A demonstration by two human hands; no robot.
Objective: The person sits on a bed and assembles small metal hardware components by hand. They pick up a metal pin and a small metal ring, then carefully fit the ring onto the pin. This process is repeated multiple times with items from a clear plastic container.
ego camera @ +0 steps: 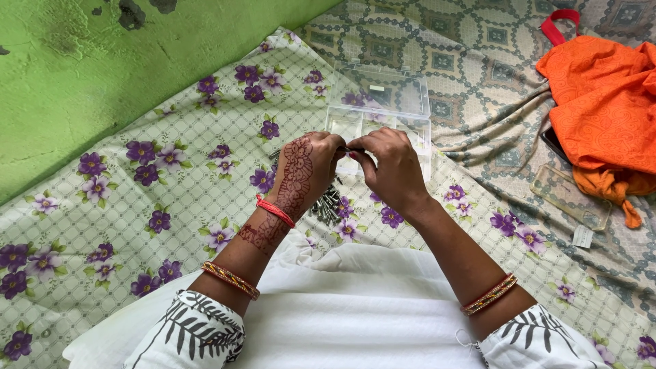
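Note:
My left hand (307, 166), patterned with henna, and my right hand (389, 166) meet over the bedsheet, fingertips pinching a small dark metal piece (352, 149) between them. Just below the hands lies a pile of small silvery metal parts (328, 203) on the floral sheet (171, 198). Behind the hands sits a clear plastic compartment box (383, 102) with its lid open. What exactly the small piece is cannot be made out.
A green wall (82, 68) runs along the left. Orange cloth (605, 109) lies at the right on a patterned sheet (478, 61), with a clear flat packet (570, 196) beside it. White fabric (342, 307) covers my lap.

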